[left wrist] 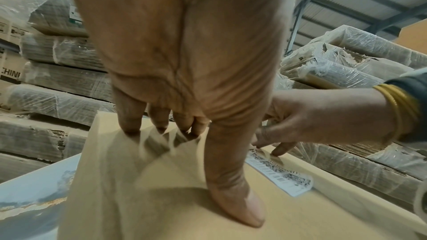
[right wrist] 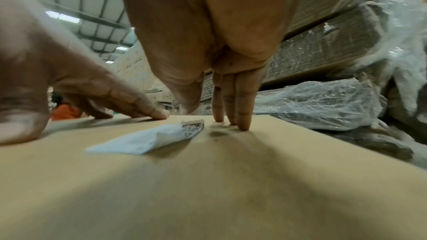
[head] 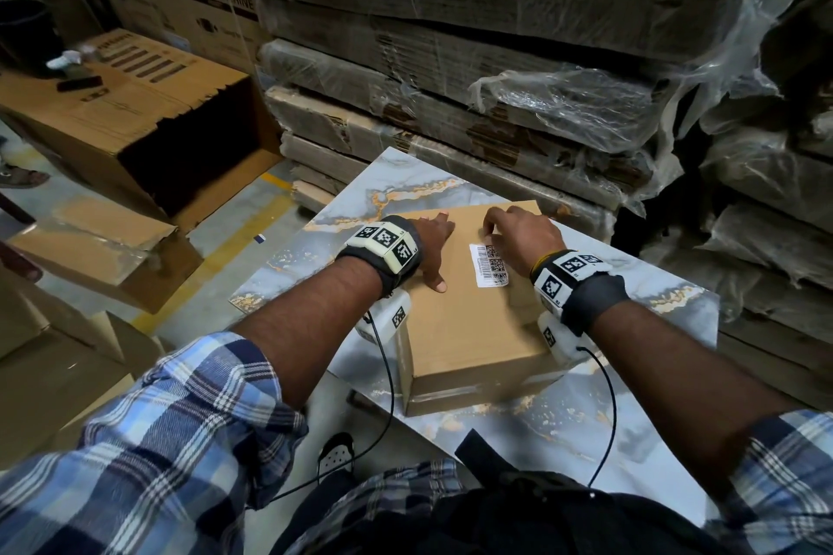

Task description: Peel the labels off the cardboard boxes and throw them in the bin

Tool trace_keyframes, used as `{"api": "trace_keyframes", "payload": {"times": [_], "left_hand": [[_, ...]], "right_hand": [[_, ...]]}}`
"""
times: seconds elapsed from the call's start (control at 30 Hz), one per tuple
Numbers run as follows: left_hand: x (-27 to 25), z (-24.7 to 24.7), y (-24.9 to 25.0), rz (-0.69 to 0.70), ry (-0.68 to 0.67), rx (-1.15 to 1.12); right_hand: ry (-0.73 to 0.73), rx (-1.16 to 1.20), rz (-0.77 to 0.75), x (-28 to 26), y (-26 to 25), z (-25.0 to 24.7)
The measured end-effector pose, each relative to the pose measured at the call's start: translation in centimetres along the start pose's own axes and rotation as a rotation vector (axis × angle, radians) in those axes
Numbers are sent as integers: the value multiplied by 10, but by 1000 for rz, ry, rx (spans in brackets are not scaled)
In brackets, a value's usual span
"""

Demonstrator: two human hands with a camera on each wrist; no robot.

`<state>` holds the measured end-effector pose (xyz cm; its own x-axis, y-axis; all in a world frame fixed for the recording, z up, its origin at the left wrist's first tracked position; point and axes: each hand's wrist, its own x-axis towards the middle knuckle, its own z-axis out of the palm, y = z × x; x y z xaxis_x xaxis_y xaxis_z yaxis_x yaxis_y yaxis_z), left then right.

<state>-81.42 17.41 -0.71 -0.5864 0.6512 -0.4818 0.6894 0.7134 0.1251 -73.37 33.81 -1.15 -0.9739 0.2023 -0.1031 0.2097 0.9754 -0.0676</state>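
A brown cardboard box (head: 469, 329) stands on a marble-patterned table (head: 405, 180). A white barcode label (head: 489, 265) is stuck on the box's top, right of the middle. My left hand (head: 432, 243) lies flat on the top with straight fingers, left of the label (left wrist: 282, 176). My right hand (head: 518, 234) arches over the label's far end. In the right wrist view three fingertips (right wrist: 242, 125) stand on the cardboard just right of the label (right wrist: 143, 140), whose far edge curls up off the box. The thumb hangs just above that raised edge, apart from it.
Stacks of plastic-wrapped flattened cardboard (head: 496, 104) rise right behind the table and to its right. Large open cartons (head: 135, 126) stand on the floor at left, with a dark round container (head: 22, 32) at the far left. A person's sandalled foot (head: 18, 176) shows there.
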Motion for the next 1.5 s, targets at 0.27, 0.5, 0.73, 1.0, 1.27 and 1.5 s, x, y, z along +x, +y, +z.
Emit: {"api": "trace_keyframes", "payload": {"times": [0.27, 0.5, 0.73, 1.0, 1.27, 1.5], "left_hand": [[-7, -5, 1, 3, -10, -37], [-11, -11, 16, -21, 115, -184], [-11, -5, 26, -58, 243, -173], [-9, -2, 27, -72, 287, -205], [-2, -2, 41, -127, 333, -209], [0, 3, 43, -141, 393, -184]], "right_hand": [[-54, 88, 12, -5, 16, -7], [40, -42, -60, -2, 5, 0], [4, -34, -85, 2, 12, 1], [-17, 10, -88, 1, 16, -1], [-20, 39, -94, -6, 16, -2], [-40, 248, 7, -13, 22, -5]]}}
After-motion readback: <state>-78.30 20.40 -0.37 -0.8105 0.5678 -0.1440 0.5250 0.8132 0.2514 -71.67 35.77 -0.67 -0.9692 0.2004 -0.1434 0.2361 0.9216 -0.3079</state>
